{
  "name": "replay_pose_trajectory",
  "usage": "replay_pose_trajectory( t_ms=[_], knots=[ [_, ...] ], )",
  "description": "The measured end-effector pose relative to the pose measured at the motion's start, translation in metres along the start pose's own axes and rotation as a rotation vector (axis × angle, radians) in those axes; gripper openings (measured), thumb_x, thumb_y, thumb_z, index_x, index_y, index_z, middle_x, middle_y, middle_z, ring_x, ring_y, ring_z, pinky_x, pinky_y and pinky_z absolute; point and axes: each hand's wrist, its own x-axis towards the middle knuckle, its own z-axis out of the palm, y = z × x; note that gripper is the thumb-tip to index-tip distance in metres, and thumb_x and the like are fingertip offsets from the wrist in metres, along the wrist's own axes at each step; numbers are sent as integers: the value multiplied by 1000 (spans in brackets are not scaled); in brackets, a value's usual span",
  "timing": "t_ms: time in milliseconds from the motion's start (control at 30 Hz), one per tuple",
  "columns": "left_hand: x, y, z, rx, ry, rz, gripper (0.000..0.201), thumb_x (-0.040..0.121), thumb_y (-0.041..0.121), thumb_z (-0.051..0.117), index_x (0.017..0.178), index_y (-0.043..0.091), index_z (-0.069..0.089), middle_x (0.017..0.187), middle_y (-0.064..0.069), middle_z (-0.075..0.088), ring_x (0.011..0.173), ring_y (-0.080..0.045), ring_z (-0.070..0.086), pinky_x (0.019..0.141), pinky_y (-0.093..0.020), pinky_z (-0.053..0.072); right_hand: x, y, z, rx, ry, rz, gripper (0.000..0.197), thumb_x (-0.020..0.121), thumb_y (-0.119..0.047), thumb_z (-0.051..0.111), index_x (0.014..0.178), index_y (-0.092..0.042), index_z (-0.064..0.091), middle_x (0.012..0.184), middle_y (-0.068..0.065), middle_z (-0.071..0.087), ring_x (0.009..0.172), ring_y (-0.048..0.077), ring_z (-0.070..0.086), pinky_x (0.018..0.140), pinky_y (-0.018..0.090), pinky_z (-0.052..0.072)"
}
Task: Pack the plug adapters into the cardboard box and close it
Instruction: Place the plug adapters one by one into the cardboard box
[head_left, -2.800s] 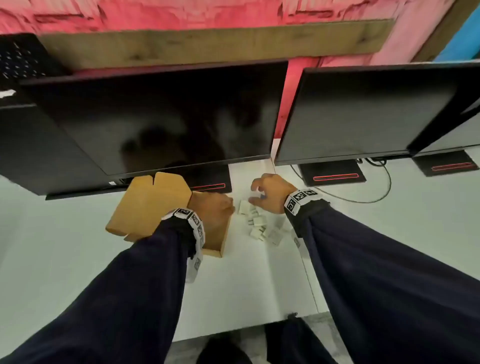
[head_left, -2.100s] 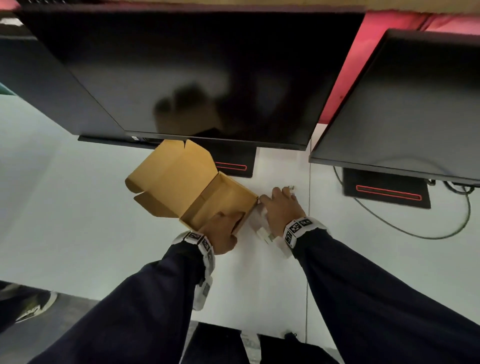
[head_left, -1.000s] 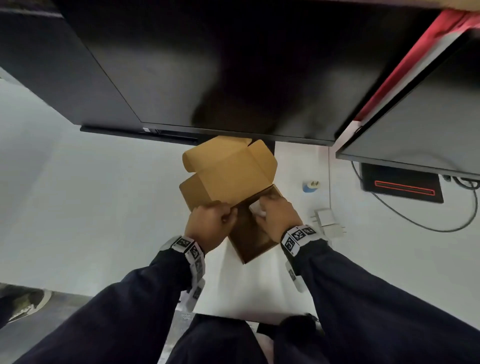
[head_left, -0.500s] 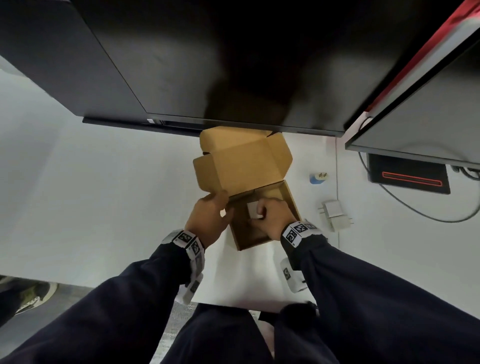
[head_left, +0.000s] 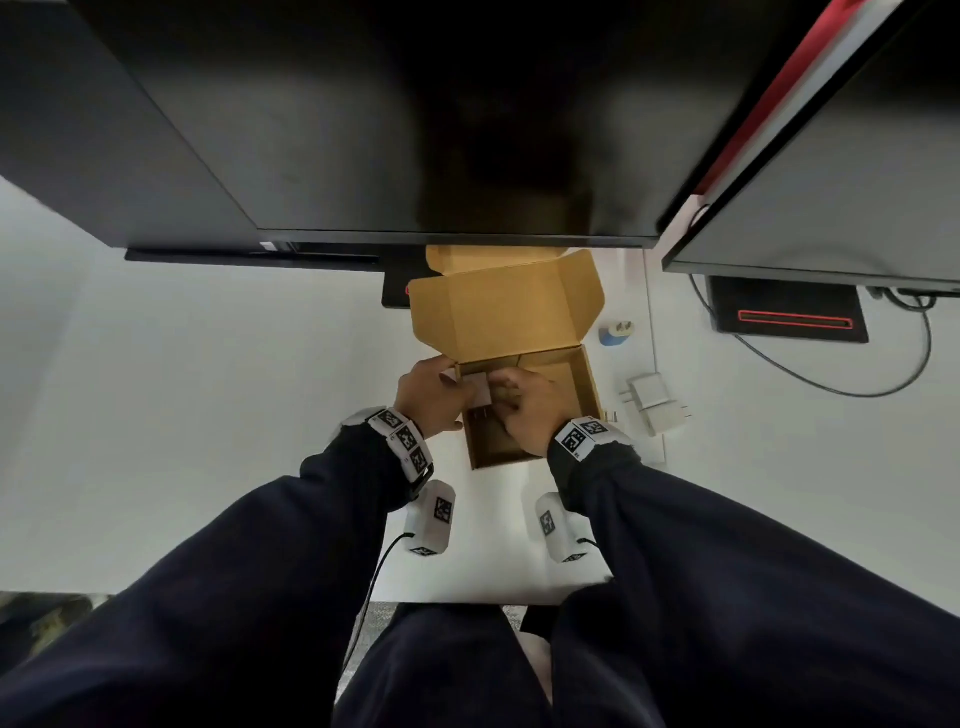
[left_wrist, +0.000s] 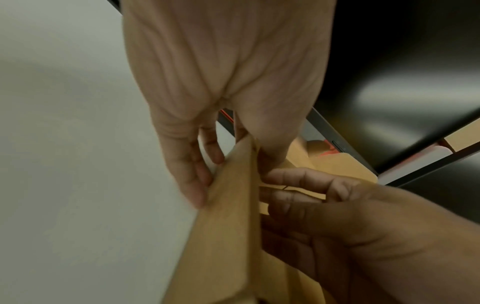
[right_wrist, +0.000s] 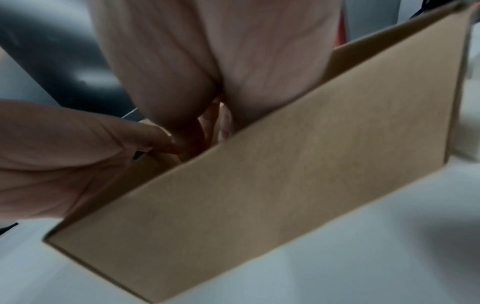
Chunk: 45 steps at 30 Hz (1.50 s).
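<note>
Standing open on the white worktop (head_left: 208, 415), the cardboard box (head_left: 582, 384) has its lid (head_left: 504, 312) raised at the far side, and the top of the lid reaches under the lower edge of the big dark monitor (head_left: 415, 130). There is very little room between the lid and this screen edge. The left hand (head_left: 431, 397) grips the left wall of the box near the far corner: in the left wrist view the fingers (left_wrist: 182, 164) lie on the outside of the wall and the thumb goes inside, so the cardboard edge is pinched between them. The right hand (head_left: 524, 410) is down inside the box, fingers curled, and it holds a white plug adapter (head_left: 480, 392) close to the far left corner, just beside the left wall. I cannot tell if the adapter already touches the bottom. The right half of the box floor shows bare cardboard.

Outside the box, on the right, two more white adapters (head_left: 657, 405) lie touching each other, near the right wall but apart from it. A small blue adapter (head_left: 615, 332) stands farther back, beside the lid. A second monitor (head_left: 831, 182) hangs over the right side, with its black base (head_left: 784, 309) and a cable (head_left: 831, 384) on the worktop behind the adapters. The near edge of the worktop is just under the two forearms, and the left side of the worktop is wide and free.
</note>
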Motion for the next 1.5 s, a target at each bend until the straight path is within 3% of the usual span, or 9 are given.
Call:
replay_pose_trajectory(
  t_ms=[133,233,400,600,800,933,1167,1300,1500],
  knots=[
    [11,5,15,282,79,4,16,83,35,74,88,27,61,90,0,70,90,-29,68,82,-38,58,-9,0,-15,-13,-14,-47,39,87,-3,63,120,-23,65,108,-5,71,100,12,65,85,17,48],
    [19,9,22,445,74,10,18,86,33,73,90,21,61,92,-2,66,86,-27,61,78,-33,48,-25,7,-41,40,153,-98,20,88,-11,67,105,-18,73,83,-1,71,75,3,60,67,4,40],
    [32,14,23,433,20,-32,25,88,28,74,107,13,70,97,-4,69,92,-28,66,81,-32,54,-42,53,-100,47,456,30,8,84,-13,68,84,-20,73,62,-2,63,57,5,56,64,19,47],
    [39,16,23,337,-52,-89,16,91,22,69,101,10,66,99,-14,74,92,-36,74,79,-51,64,-40,88,-106,-442,-89,124,43,74,-42,77,112,-25,66,115,3,66,106,24,63,94,39,52],
    [35,14,20,283,-56,-119,21,89,17,65,74,14,51,76,-11,62,91,-44,74,80,-59,62,-35,76,-100,-516,-116,105,27,80,-30,66,104,-19,67,98,10,67,90,31,64,79,41,57],
    [33,13,20,261,-57,-93,18,88,15,62,101,3,62,92,-23,71,93,-43,73,83,-59,61,-35,74,-102,-458,-148,100,7,81,-25,66,88,-25,63,91,9,65,86,31,65,76,38,57],
    [32,11,19,238,-70,-93,30,75,25,58,103,13,62,96,-11,72,97,-37,72,89,-56,60,-35,38,-132,-197,396,-92,39,86,-21,76,123,-23,66,97,-10,63,82,12,59,80,24,46],
    [37,7,19,237,-90,-96,36,80,22,56,114,14,63,106,-13,73,97,-34,72,88,-52,61,-28,-1,-110,-106,155,-124,24,84,-18,78,107,-21,73,90,-11,65,75,1,61,77,18,48],
    [45,1,18,245,-94,-72,45,68,26,50,109,12,63,101,-15,73,93,-37,72,83,-52,62,-18,-6,-47,-263,-194,-152,16,85,-10,72,95,-22,71,92,-7,67,88,16,63,74,21,48]
  ],
)
